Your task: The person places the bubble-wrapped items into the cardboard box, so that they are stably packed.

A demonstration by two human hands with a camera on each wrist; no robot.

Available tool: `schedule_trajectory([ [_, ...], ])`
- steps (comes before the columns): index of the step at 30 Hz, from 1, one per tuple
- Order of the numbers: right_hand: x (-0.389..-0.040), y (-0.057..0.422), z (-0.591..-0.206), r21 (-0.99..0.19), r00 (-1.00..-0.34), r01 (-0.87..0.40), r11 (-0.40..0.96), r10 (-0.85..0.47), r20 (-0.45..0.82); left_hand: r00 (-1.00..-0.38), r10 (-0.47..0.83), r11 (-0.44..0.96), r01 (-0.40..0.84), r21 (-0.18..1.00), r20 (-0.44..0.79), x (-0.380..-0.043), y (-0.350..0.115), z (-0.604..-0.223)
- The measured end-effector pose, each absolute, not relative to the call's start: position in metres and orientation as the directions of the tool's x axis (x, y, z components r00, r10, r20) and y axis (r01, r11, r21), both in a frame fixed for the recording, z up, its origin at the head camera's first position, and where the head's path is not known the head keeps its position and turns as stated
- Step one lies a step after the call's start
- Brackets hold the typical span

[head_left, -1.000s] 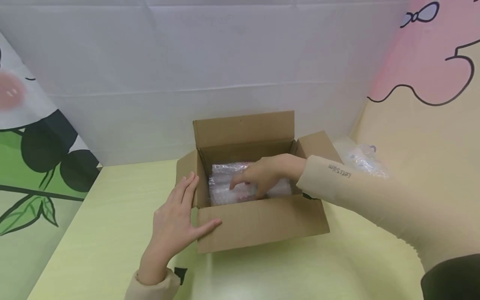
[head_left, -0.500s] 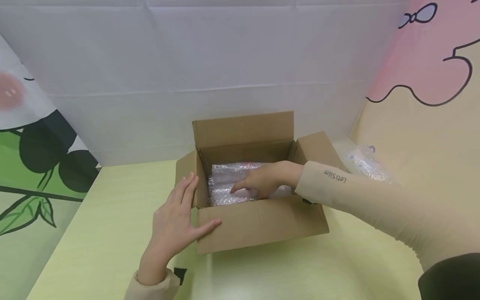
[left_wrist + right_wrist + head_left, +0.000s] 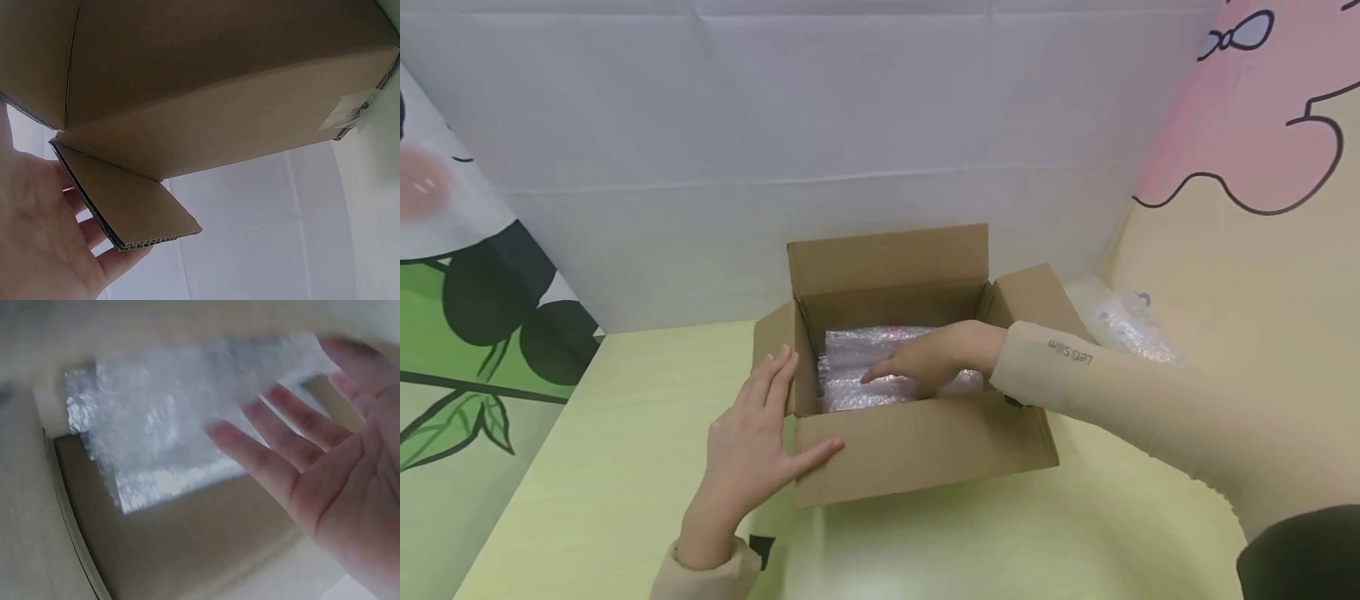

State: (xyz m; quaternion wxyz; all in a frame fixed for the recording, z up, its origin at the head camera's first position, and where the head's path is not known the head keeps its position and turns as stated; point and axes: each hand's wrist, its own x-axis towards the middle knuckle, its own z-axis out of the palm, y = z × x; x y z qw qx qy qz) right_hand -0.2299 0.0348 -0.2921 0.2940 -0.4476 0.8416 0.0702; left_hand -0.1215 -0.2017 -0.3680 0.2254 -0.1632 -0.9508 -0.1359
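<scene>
Holding right hand [image 3: 936,358] inside a cardboard box [image 3: 887,306] at the center of the head frame, fingers straight and parted, grip relaxed and clasping nothing. Spreading these fingers over clear bubble wrap [image 3: 861,392], to the upper left of the palm in the right wrist frame; being unable to tell fingertip contact. Locating the wrap inside the box, center of the head frame, in crinkled layers with small reddish marks along the far edge.

Resting left hand [image 3: 748,442] against the box, lower left of center, likewise unclenched: laying straight fingers on the left flap [image 3: 767,333] and thumb across the front flap [image 3: 925,446]. Seeing clear tape [image 3: 349,110] on the box's outside, toward the right of the left wrist frame.

Noting back flap [image 3: 887,258] standing up above center, right flap [image 3: 1037,296] splaying outward. Wearing beige sleeves [image 3: 1067,367], showing dark lettering on the right one. Finding a plastic-wrapped item [image 3: 1138,329] right of the box, partly behind that sleeve. Working on a pale yellow-green tabletop [image 3: 625,467], facing a white backdrop [image 3: 850,108] across the top of the head frame.
</scene>
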Motion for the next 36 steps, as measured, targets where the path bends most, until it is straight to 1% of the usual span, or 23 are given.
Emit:
schedule_trajectory([
  [4,-0.234,0.046,-0.275,-0.204,-0.435,-0.776,0.596,-0.741,-0.511,-0.846,0.246,0.908,0.371,0.192,0.472,-0.122,-0.201,-0.368],
  [9,-0.234,0.070,-0.241,-0.248,-0.486,-0.759,0.602,-0.777,-0.400,-0.846,0.245,0.908,0.372,0.194,0.474,-0.122,-0.201,-0.369],
  [14,-0.238,0.106,-0.220,-0.225,-0.566,-0.757,0.614,-0.787,-0.245,-0.843,0.245,0.908,0.373,0.193,0.479,-0.122,-0.203,-0.369],
  [16,-0.240,0.123,-0.216,-0.235,-0.601,-0.739,0.632,-0.775,-0.194,-0.843,0.243,0.908,0.371,0.193,0.480,-0.122,-0.203,-0.369],
  [19,-0.243,0.147,-0.211,-0.260,-0.668,-0.684,0.681,-0.729,-0.152,-0.842,0.239,0.909,0.369,0.193,0.484,-0.121,-0.205,-0.369],
  [24,-0.250,0.187,-0.210,-0.227,-0.775,-0.595,0.771,-0.625,-0.092,-0.838,0.236,0.909,0.370,0.193,0.492,-0.121,-0.208,-0.370],
  [26,-0.253,0.203,-0.211,-0.207,-0.805,-0.564,0.799,-0.588,-0.079,-0.838,0.235,0.909,0.369,0.193,0.493,-0.121,-0.209,-0.370],
  [33,-0.263,0.256,-0.229,-0.225,-0.870,-0.467,0.855,-0.490,-0.056,-0.837,0.234,0.909,0.368,0.193,0.495,-0.121,-0.212,-0.371],
  [36,-0.267,0.276,-0.242,-0.203,-0.893,-0.431,0.879,-0.448,-0.045,-0.834,0.234,0.910,0.369,0.190,0.500,-0.121,-0.212,-0.371],
])
